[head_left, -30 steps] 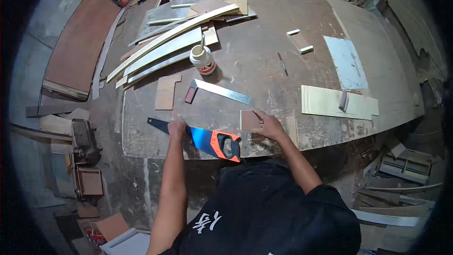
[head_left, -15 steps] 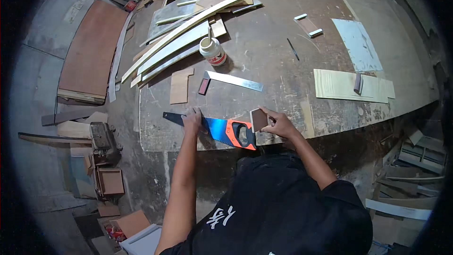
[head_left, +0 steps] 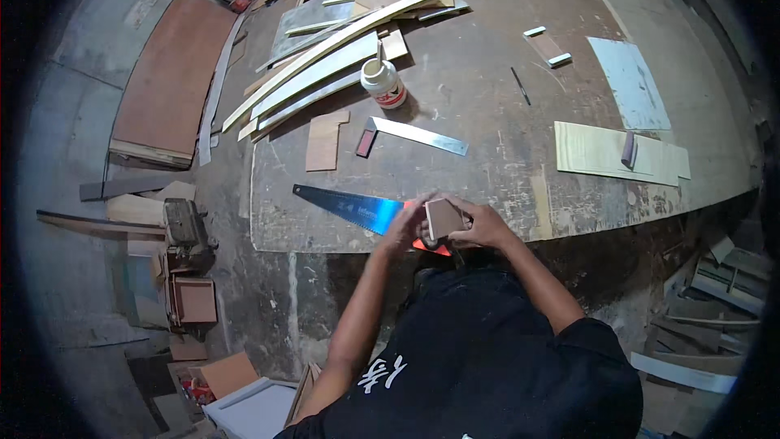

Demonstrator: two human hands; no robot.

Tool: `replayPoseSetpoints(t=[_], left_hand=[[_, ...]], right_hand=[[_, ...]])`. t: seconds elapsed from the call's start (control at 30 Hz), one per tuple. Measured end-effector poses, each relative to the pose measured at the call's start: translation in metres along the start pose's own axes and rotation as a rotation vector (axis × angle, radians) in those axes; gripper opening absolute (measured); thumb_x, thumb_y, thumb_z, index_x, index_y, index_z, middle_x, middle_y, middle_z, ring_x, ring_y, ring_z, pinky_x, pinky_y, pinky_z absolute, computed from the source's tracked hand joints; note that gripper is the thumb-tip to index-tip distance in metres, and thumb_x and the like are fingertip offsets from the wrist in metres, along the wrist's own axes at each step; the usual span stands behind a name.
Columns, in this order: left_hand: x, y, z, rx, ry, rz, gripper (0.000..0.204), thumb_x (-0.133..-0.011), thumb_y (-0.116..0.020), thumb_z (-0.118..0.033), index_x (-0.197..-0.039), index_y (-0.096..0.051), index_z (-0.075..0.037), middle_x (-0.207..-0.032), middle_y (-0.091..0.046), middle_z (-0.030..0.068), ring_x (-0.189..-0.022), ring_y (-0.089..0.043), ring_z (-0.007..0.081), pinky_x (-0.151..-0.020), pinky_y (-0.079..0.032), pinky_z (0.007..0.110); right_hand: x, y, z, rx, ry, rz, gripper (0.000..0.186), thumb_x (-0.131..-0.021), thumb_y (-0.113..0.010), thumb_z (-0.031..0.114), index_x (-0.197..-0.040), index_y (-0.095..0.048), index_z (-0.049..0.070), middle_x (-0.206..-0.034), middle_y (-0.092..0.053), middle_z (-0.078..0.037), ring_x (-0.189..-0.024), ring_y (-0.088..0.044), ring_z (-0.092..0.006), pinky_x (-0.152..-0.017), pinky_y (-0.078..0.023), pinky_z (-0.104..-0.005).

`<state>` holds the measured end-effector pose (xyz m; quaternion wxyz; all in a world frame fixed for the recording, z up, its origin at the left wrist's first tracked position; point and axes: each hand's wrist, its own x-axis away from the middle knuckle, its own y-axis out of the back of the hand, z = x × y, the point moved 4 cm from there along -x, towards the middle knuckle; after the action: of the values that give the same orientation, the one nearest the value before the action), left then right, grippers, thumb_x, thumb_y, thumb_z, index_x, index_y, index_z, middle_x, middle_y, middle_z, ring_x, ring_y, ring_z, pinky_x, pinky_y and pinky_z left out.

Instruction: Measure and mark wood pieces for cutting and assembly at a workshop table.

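Our right hand's (head_left: 487, 226) fingers grip the small wood piece (head_left: 446, 218), over the saw's (head_left: 345, 205) handle at the tabletop's (head_left: 504, 183) near edge; left hand's (head_left: 403, 228) fingers curl at its left side, grip unclear. Likely light, stiff, low slip; we'd pinch opposite edges. Versus half a second ago: left hand's off the blade, beside the wood.

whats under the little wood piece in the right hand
Part of the orange saw handle shows below the wood piece in the right hand. The piece and the left hand cover much of the rest.
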<state>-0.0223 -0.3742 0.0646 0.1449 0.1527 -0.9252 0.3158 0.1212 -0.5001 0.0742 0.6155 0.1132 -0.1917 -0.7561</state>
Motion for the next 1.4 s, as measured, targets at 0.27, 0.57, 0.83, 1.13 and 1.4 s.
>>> replayPoseSetpoints(t=[0.27, 0.57, 0.83, 1.13, 1.4], left_hand=[[0.035, 0.003, 0.032, 0.017, 0.050, -0.311, 0.048, -0.089, -0.059, -0.033, -0.125, -0.048, -0.005, -0.113, -0.058, 0.0074, -0.100, -0.058, 0.0188, -0.086, -0.049, 0.035], [0.050, 0.049, 0.031, -0.061, -0.022, -0.458, 0.032, -0.091, -0.056, -0.020, -0.116, -0.052, -0.001, -0.103, -0.060, 0.0076, -0.093, -0.059, 0.0164, -0.078, -0.052, 0.031], [0.075, 0.103, 0.024, 0.119, -0.090, -0.517, 0.034, -0.089, -0.057, -0.019, -0.118, -0.047, -0.003, -0.106, -0.056, 0.0090, -0.096, -0.058, 0.0257, -0.077, -0.056, 0.044], [0.087, 0.162, -0.018, -0.149, -0.006, -0.488, 0.028, -0.089, -0.057, -0.017, -0.114, -0.053, -0.005, -0.099, -0.059, 0.0041, -0.090, -0.058, 0.0141, -0.081, -0.048, 0.030], [0.078, 0.204, -0.069, -0.122, -0.028, -0.457, 0.027, -0.088, -0.054, -0.012, -0.112, -0.056, -0.001, -0.101, -0.062, 0.0057, -0.092, -0.058, 0.0145, -0.083, -0.048, 0.031]], right_hand=[[-0.005, -0.044, 0.002, 0.163, -0.015, 0.196, 0.089, -0.069, -0.077, 0.038, -0.144, -0.032, 0.025, -0.100, -0.065, -0.021, -0.088, -0.063, -0.0386, -0.075, -0.050, -0.0432], [-0.026, -0.044, 0.017, 0.366, -0.144, 0.220, 0.086, -0.075, -0.070, 0.042, -0.145, -0.024, 0.022, -0.088, -0.065, -0.022, -0.082, -0.062, -0.0413, -0.072, -0.050, -0.0491], [-0.023, -0.046, -0.014, 0.399, -0.390, -0.049, 0.040, -0.079, -0.065, 0.037, -0.104, -0.053, 0.008, -0.083, -0.065, -0.018, -0.081, -0.063, -0.0387, -0.070, -0.050, -0.0482], [-0.007, -0.059, 0.003, 0.464, -0.702, -0.249, 0.045, -0.074, -0.071, 0.046, -0.090, -0.060, 0.005, -0.082, -0.066, -0.017, -0.081, -0.065, -0.0361, -0.068, -0.050, -0.0474], [-0.010, -0.096, 0.000, 0.552, -0.801, -0.429, 0.058, -0.076, -0.067, 0.046, -0.112, -0.052, 0.002, -0.097, -0.063, -0.019, -0.091, -0.061, -0.0372, -0.075, -0.049, -0.0481]])
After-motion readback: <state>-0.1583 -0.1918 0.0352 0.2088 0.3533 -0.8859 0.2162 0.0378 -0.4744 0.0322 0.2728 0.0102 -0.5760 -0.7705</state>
